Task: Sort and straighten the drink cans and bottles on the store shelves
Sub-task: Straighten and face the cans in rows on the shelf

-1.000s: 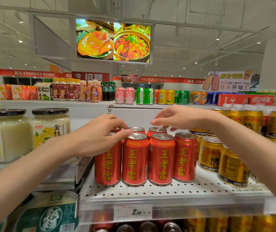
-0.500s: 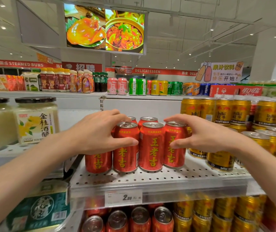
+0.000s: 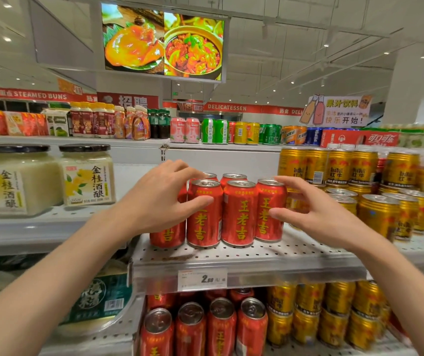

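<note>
Several red drink cans (image 3: 239, 214) with gold characters stand upright in a tight group on the perforated metal shelf (image 3: 295, 253). My left hand (image 3: 154, 201) wraps over the leftmost can (image 3: 167, 236), its thumb lying across the front of the can beside it. My right hand (image 3: 311, 214) cups the rightmost red can (image 3: 270, 227), fingers at its top rim and thumb on its front. Two more red cans show behind the front row.
Gold energy-drink cans (image 3: 378, 217) crowd the shelf right of the red ones. Two glass jars (image 3: 87, 176) with black lids stand on the left shelf. A price tag (image 3: 202, 278) hangs on the shelf edge, and more red cans (image 3: 205, 327) and gold cans fill the shelf below.
Both hands dropped from the can tops to the sides of the red group and closed in on it. The cans now stand closer together.
</note>
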`<state>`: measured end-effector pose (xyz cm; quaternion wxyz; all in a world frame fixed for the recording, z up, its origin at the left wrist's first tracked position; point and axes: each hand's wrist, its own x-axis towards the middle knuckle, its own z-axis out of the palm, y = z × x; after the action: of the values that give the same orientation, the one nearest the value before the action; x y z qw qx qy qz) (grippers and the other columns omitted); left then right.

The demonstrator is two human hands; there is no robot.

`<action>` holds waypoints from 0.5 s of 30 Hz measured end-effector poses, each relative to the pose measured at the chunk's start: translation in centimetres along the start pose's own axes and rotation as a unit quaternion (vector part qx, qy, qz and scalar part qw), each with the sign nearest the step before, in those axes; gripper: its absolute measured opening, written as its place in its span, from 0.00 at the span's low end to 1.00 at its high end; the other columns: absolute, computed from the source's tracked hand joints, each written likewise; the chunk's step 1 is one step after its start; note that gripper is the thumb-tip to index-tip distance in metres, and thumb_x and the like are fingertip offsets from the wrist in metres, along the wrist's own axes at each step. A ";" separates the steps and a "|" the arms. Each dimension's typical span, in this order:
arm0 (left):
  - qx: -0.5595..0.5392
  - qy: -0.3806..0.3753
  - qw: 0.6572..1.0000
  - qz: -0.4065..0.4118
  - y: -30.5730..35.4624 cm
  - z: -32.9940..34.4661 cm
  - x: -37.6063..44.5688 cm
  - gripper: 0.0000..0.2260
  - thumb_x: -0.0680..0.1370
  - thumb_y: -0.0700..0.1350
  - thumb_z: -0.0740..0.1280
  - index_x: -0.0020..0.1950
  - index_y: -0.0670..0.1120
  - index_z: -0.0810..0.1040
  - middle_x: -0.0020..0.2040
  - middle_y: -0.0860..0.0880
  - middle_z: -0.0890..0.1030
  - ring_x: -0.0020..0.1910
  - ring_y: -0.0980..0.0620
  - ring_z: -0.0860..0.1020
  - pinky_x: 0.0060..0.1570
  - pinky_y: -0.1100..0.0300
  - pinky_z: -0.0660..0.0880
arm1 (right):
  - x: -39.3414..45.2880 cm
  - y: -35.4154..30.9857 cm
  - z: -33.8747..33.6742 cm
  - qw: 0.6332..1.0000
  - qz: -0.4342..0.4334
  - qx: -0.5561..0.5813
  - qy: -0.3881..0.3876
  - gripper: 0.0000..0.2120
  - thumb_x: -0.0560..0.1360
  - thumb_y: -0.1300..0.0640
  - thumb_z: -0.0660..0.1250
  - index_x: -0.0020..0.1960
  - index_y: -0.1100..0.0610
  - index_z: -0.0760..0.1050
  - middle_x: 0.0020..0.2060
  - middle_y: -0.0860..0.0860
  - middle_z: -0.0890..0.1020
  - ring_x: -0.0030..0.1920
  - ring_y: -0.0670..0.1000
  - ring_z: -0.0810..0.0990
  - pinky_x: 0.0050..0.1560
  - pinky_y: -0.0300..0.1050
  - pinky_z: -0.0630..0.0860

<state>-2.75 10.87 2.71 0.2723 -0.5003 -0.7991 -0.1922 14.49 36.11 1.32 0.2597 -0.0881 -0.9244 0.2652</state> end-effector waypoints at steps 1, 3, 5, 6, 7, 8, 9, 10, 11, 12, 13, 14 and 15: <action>-0.020 0.023 1.000 -0.001 0.1 -0.1 -0.7 0.30 0.75 0.70 0.58 0.68 0.53 0.76 0.59 0.54 0.77 0.59 0.55 0.74 0.60 0.55 0.73 | -0.9 -0.1 0.3 1.000 0.004 0.021 0.015 0.33 0.75 0.45 0.72 0.77 0.41 0.63 0.71 0.40 0.72 0.62 0.36 0.73 0.56 0.33 0.72; -0.057 0.070 0.996 -0.003 0.5 -0.2 -2.2 0.25 0.76 0.64 0.62 0.67 0.51 0.77 0.60 0.53 0.77 0.61 0.54 0.73 0.61 0.57 0.72 | -2.7 -0.1 1.0 0.996 0.006 0.071 0.049 0.32 0.74 0.44 0.73 0.75 0.40 0.65 0.71 0.39 0.73 0.64 0.36 0.75 0.60 0.35 0.75; -0.090 0.116 0.989 -0.004 1.3 -0.2 -3.9 0.22 0.77 0.60 0.65 0.66 0.50 0.78 0.60 0.52 0.78 0.61 0.54 0.74 0.61 0.58 0.71 | -4.8 -0.1 1.8 0.989 0.009 0.123 0.083 0.31 0.72 0.43 0.73 0.73 0.41 0.69 0.68 0.39 0.76 0.66 0.39 0.76 0.64 0.43 0.77; -0.110 0.137 0.984 -0.005 1.9 -0.1 -4.9 0.21 0.77 0.58 0.66 0.65 0.49 0.78 0.59 0.52 0.79 0.61 0.53 0.75 0.61 0.58 0.71 | -6.0 -0.1 2.2 0.984 0.013 0.147 0.096 0.29 0.71 0.42 0.72 0.71 0.42 0.71 0.66 0.39 0.78 0.64 0.39 0.78 0.63 0.46 0.78; -0.135 0.153 0.979 -0.008 2.5 0.1 -6.0 0.19 0.77 0.56 0.67 0.65 0.49 0.78 0.59 0.52 0.79 0.61 0.53 0.75 0.61 0.58 0.72 | -7.1 0.0 2.8 0.980 0.021 0.168 0.106 0.27 0.71 0.42 0.71 0.69 0.41 0.73 0.63 0.39 0.80 0.62 0.41 0.80 0.61 0.47 0.79; -0.164 0.162 0.973 -0.016 3.1 0.5 -7.1 0.17 0.77 0.54 0.68 0.64 0.49 0.78 0.58 0.53 0.79 0.60 0.54 0.76 0.60 0.59 0.73 | -8.3 0.1 3.4 0.976 0.029 0.186 0.111 0.25 0.72 0.42 0.71 0.68 0.41 0.74 0.60 0.40 0.82 0.59 0.43 0.83 0.59 0.48 0.80; -0.194 0.165 0.967 -0.030 3.7 1.1 -8.4 0.15 0.78 0.52 0.69 0.63 0.49 0.78 0.57 0.55 0.80 0.59 0.57 0.77 0.59 0.60 0.73 | -9.5 0.4 4.1 0.971 0.038 0.205 0.115 0.22 0.72 0.43 0.71 0.66 0.42 0.75 0.58 0.41 0.84 0.56 0.46 0.84 0.57 0.50 0.81; -0.225 0.158 0.960 -0.052 4.3 1.9 -9.7 0.14 0.78 0.51 0.70 0.63 0.50 0.78 0.56 0.57 0.80 0.58 0.59 0.78 0.57 0.63 0.74 | -10.7 0.8 4.9 0.965 0.048 0.228 0.118 0.21 0.72 0.45 0.71 0.64 0.44 0.77 0.55 0.44 0.85 0.53 0.49 0.86 0.55 0.51 0.82; -0.256 0.144 0.953 -0.079 4.9 2.7 -10.9 0.13 0.79 0.51 0.70 0.62 0.52 0.78 0.55 0.59 0.80 0.57 0.59 0.79 0.56 0.65 0.75 | -11.8 1.2 5.7 0.959 0.059 0.249 0.123 0.19 0.72 0.48 0.71 0.63 0.46 0.78 0.52 0.46 0.86 0.50 0.51 0.86 0.53 0.50 0.83; -0.285 0.128 0.944 -0.108 5.4 3.6 -12.1 0.12 0.79 0.51 0.71 0.62 0.54 0.79 0.55 0.60 0.81 0.56 0.60 0.80 0.55 0.66 0.75 | -12.9 1.8 6.4 0.954 0.074 0.261 0.130 0.17 0.73 0.51 0.71 0.62 0.48 0.79 0.49 0.47 0.86 0.48 0.53 0.87 0.51 0.48 0.84; -0.310 0.115 0.934 -0.138 6.0 4.5 -13.2 0.12 0.78 0.51 0.71 0.61 0.56 0.79 0.54 0.61 0.82 0.55 0.60 0.81 0.55 0.66 0.76 | -13.8 2.6 7.2 0.951 0.090 0.264 0.135 0.15 0.75 0.54 0.72 0.61 0.49 0.79 0.47 0.48 0.86 0.46 0.53 0.86 0.49 0.44 0.83; -0.333 0.106 0.922 -0.168 6.5 5.5 -14.2 0.12 0.77 0.51 0.71 0.60 0.58 0.79 0.53 0.61 0.83 0.55 0.61 0.81 0.55 0.65 0.76 | -14.8 3.5 7.8 0.949 0.108 0.262 0.136 0.14 0.76 0.56 0.72 0.61 0.49 0.80 0.45 0.48 0.86 0.46 0.54 0.86 0.48 0.42 0.83; -0.357 0.096 0.908 -0.198 7.1 6.5 -15.1 0.12 0.76 0.51 0.71 0.59 0.59 0.79 0.52 0.61 0.84 0.54 0.61 0.82 0.55 0.63 0.76 | -15.6 4.5 8.4 0.948 0.126 0.260 0.133 0.13 0.76 0.57 0.72 0.60 0.49 0.80 0.45 0.48 0.86 0.46 0.54 0.86 0.48 0.43 0.83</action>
<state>7.36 7.14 -11.63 0.1074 -0.3751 -0.7293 -0.5621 23.44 31.48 -13.99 0.3584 -0.1675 -0.7617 0.5132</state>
